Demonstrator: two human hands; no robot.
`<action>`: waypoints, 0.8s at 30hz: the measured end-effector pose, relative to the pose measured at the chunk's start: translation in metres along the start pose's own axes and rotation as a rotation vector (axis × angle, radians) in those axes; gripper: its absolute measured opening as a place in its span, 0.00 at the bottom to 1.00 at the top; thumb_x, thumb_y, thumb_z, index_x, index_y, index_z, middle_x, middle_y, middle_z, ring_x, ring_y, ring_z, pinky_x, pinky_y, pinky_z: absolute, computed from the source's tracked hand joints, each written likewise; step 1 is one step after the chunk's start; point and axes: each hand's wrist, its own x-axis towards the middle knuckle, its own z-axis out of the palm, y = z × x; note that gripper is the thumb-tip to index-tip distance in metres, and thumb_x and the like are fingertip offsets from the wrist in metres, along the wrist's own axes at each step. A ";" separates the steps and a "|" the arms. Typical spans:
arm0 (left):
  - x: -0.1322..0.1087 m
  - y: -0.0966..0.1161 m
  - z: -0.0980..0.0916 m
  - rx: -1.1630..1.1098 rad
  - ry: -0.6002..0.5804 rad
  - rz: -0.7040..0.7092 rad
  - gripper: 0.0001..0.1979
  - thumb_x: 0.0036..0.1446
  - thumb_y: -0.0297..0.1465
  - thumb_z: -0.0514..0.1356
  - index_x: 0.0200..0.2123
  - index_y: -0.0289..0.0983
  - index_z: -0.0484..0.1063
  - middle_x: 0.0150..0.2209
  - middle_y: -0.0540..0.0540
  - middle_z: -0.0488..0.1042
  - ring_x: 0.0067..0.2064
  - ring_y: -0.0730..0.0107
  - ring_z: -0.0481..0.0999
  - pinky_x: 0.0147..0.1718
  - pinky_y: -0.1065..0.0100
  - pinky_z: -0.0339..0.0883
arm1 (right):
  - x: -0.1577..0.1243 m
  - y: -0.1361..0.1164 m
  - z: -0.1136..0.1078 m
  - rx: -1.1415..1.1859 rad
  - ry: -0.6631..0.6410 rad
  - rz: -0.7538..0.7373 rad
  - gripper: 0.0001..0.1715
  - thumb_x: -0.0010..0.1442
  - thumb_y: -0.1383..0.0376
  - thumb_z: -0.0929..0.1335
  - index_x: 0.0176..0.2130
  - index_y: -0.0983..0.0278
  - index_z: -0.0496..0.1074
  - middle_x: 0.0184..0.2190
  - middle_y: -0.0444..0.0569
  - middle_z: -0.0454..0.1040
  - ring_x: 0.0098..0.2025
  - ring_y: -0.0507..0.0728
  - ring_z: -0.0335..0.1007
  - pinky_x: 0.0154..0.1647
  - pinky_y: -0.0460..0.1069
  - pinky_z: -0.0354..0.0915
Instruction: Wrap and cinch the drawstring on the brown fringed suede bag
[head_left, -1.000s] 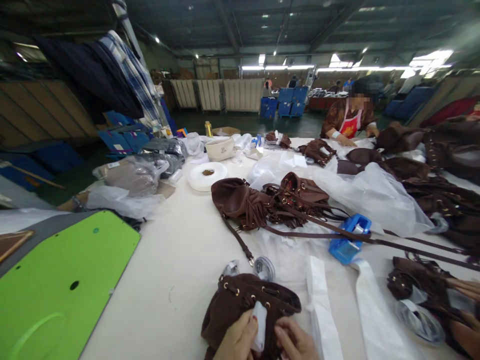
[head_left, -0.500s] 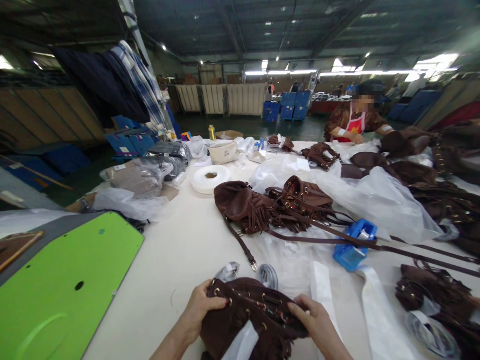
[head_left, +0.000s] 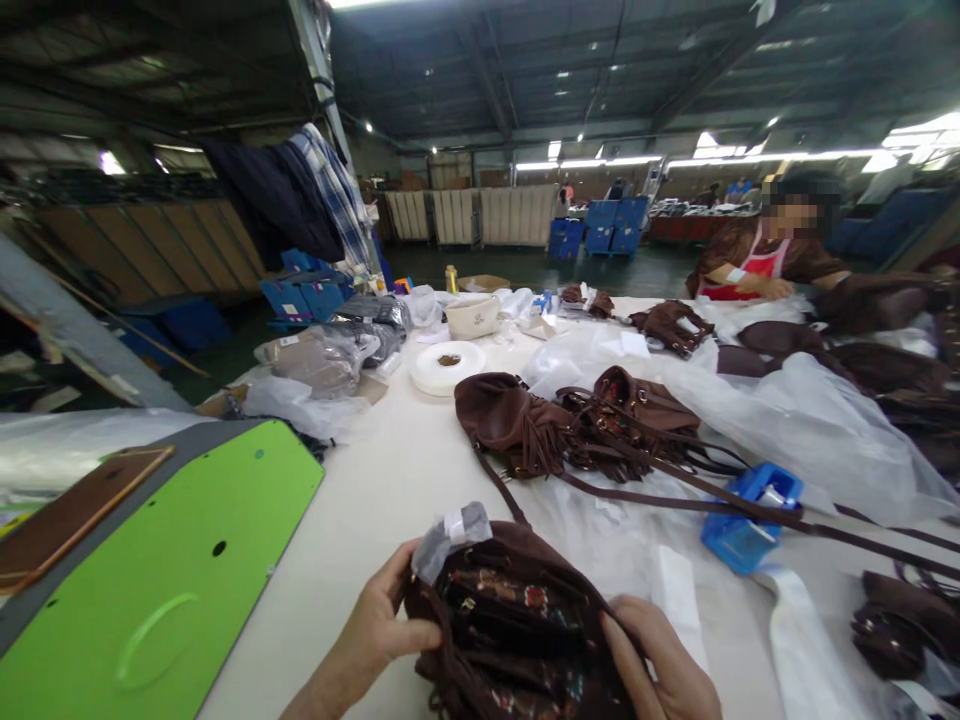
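Observation:
Between my two hands is a dark brown bag point(head_left: 517, 540) with its mouth spread wide, showing a patterned lining and a zipper inside. My left hand point(head_left: 390, 615) pinches the left rim, thumb on the near side. On the opposite rim, my right hand point(head_left: 656, 650) is wrapped with its fingers against the leather. A clear plastic-wrapped piece point(head_left: 454, 540) sticks up at the bag's upper left rim, close to my left fingers. Just beyond lie more brown fringed bags point(head_left: 510, 420) with long straps.
A blue tape dispenser point(head_left: 750, 515) sits right of the bags, under a strap. Left stands a green panel point(head_left: 172, 570). A white roll point(head_left: 447, 368), a cream pouch point(head_left: 472, 317) and plastic sheeting point(head_left: 840, 430) lie farther back. A co-worker point(head_left: 772, 250) stands at the far right.
The bag has been tipped and opened, so its inside now faces me. Both hands have stayed on its rim. The view has swung slightly to the left.

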 end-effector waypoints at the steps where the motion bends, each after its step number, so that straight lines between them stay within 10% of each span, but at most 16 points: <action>1: 0.001 -0.004 0.000 0.035 -0.016 -0.001 0.39 0.26 0.29 0.72 0.47 0.37 0.65 0.44 0.44 0.73 0.48 0.53 0.68 0.46 0.65 0.62 | 0.002 -0.003 0.003 0.006 0.012 0.040 0.15 0.54 0.51 0.62 0.30 0.57 0.69 0.31 0.49 0.71 0.35 0.56 0.67 0.38 0.48 0.63; 10: 0.009 -0.026 0.003 -0.166 0.073 -0.080 0.22 0.32 0.30 0.70 0.35 0.33 0.71 0.28 0.49 0.75 0.31 0.66 0.72 0.31 0.69 0.66 | 0.020 0.010 0.001 0.142 -0.214 0.320 0.23 0.51 0.45 0.62 0.23 0.61 0.64 0.20 0.42 0.64 0.26 0.52 0.59 0.27 0.47 0.56; 14: 0.021 -0.031 0.001 -0.419 0.223 -0.151 0.23 0.30 0.27 0.69 0.35 0.32 0.70 0.27 0.47 0.76 0.26 0.65 0.74 0.29 0.66 0.70 | 0.016 0.016 -0.002 0.572 -0.576 0.296 0.41 0.34 0.46 0.73 0.45 0.59 0.66 0.41 0.48 0.72 0.44 0.59 0.66 0.46 0.51 0.61; 17: 0.033 -0.033 -0.002 -0.542 0.290 -0.207 0.16 0.32 0.24 0.66 0.30 0.32 0.70 0.24 0.47 0.76 0.24 0.67 0.74 0.29 0.67 0.71 | 0.018 0.026 0.015 0.636 -0.539 0.287 0.56 0.26 0.56 0.78 0.54 0.59 0.59 0.53 0.51 0.66 0.56 0.62 0.58 0.58 0.55 0.51; 24: 0.047 -0.025 -0.014 -0.563 0.258 -0.373 0.03 0.46 0.23 0.58 0.28 0.29 0.70 0.23 0.42 0.76 0.25 0.64 0.76 0.31 0.63 0.73 | 0.043 0.018 0.054 0.584 -0.325 0.327 0.23 0.39 0.59 0.73 0.37 0.64 0.71 0.33 0.45 0.75 0.39 0.58 0.67 0.45 0.52 0.62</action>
